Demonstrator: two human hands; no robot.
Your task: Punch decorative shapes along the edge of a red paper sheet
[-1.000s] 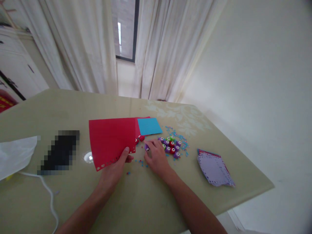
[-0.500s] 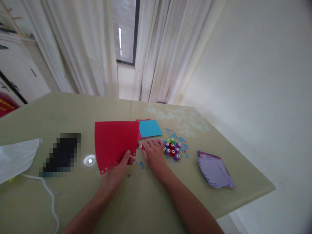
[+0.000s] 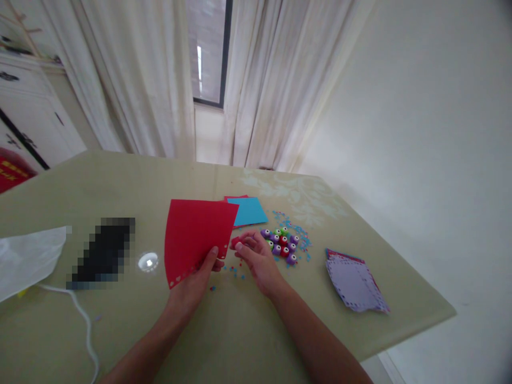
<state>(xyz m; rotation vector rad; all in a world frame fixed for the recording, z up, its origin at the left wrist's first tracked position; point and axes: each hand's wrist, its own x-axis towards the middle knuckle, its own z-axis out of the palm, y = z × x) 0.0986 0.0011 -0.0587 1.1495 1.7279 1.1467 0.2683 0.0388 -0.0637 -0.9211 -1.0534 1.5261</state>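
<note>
My left hand (image 3: 204, 272) pinches a sheet of red paper (image 3: 200, 232) by its lower right part, thumb on top. Small cut-out shapes run along the paper's lower edge and corner. My right hand (image 3: 260, 261) grips a small red craft punch (image 3: 237, 242) between thumb and fingers, close to the paper's right edge but apart from it. Just right of that hand stand several small craft punches (image 3: 284, 250) in purple, green and red. Blue and red paper bits (image 3: 302, 241) are strewn around them, with a few more below the hands.
Blue paper (image 3: 248, 210) lies on red sheets behind the hands. At right is a stack of punched lilac paper (image 3: 354, 282). A blurred-out dark object (image 3: 106, 250), a white sheet (image 3: 30, 258) and a white cable (image 3: 86, 325) lie at left on the table (image 3: 160, 341).
My right hand has lifted from the table and turned, bringing the red craft punch up beside the paper. The red paper in my left hand has shifted slightly right and tilted.
</note>
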